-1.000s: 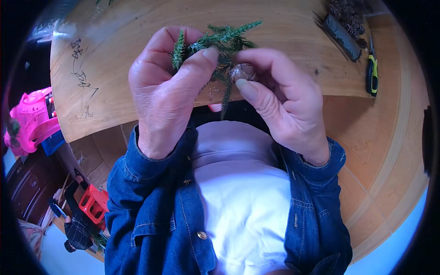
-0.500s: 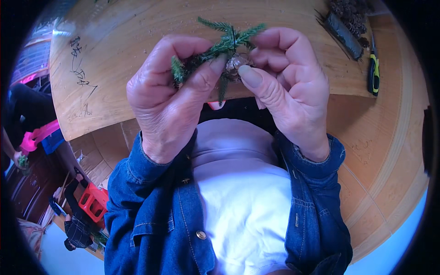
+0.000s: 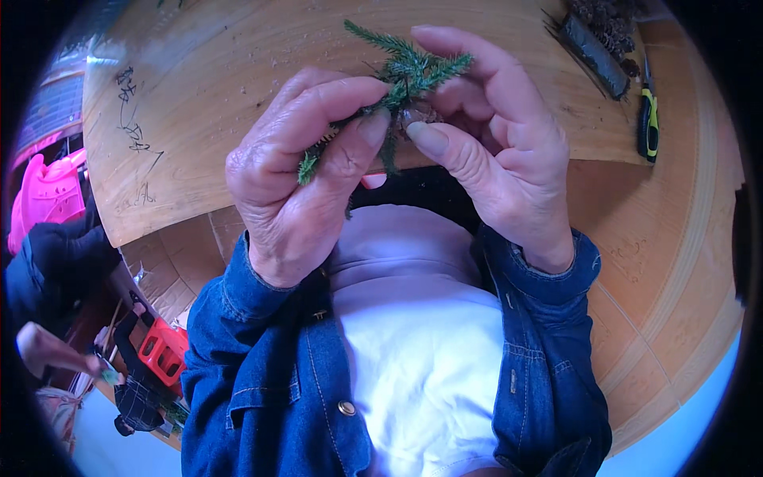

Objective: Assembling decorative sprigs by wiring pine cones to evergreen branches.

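Note:
Above the near edge of the wooden table (image 3: 199, 95), both my hands are closed round a small green fir sprig (image 3: 409, 65) with short needled branches. My left hand (image 3: 290, 171) pinches the sprig's stem between thumb and fingers, and one needled tip pokes out below its fingers. A brownish pine cone (image 3: 417, 115) sits against the sprig's underside. My right hand (image 3: 513, 147) grips that cone with thumb and bent fingers, its index finger raised beside the upper branches. Fingers hide much of the cone and the join between it and the sprig.
Dark wire-like sticks lie by a dark block (image 3: 596, 60) at the far right, near a heap of pine cones (image 3: 612, 16). A tool with a black-and-yellow handle (image 3: 648, 131) lies at the right edge. Beyond the table's left are a red stool (image 3: 163, 350) and other people.
My right index finger has lifted and straightened. My left fingers have shifted on the sprig, which has tilted slightly. At the left, a person has moved, and a pink chair back now shows.

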Demonstrator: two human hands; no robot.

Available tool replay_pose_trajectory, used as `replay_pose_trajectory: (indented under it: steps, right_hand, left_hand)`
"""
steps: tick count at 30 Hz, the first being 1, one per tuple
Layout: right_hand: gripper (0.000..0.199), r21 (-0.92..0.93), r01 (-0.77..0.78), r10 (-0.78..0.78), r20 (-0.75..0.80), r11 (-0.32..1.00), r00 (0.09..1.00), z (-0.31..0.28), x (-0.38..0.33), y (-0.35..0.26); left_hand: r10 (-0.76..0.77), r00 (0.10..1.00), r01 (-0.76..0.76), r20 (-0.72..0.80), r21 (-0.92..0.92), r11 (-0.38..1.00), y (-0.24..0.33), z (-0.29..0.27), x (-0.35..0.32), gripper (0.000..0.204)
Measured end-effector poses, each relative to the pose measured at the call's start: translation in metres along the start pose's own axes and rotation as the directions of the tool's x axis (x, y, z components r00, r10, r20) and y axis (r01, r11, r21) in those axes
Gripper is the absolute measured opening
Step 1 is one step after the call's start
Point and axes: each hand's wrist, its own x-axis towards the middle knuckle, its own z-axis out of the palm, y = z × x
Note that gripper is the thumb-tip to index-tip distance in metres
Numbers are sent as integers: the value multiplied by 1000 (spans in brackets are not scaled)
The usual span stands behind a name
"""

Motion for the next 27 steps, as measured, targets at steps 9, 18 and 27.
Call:
replay_pose_trajectory:
  steps: [9,18,27]
  right_hand:
    - [44,48,-106,105,32,993,994,0,-1,-5]
    - [41,-74,-17,18,6,997,1000,-1,-5,-3]
    - [40,-98,33,-35,-19,995,999,2,-9,-5]
  left_hand:
    - [-40,999,40,-11,-11,999,2,3,-2,20]
    - [-127,991,128,-31,28,991,5,12,-4,22]
    - [72,995,-62,-65,147,987,2,15,1,14]
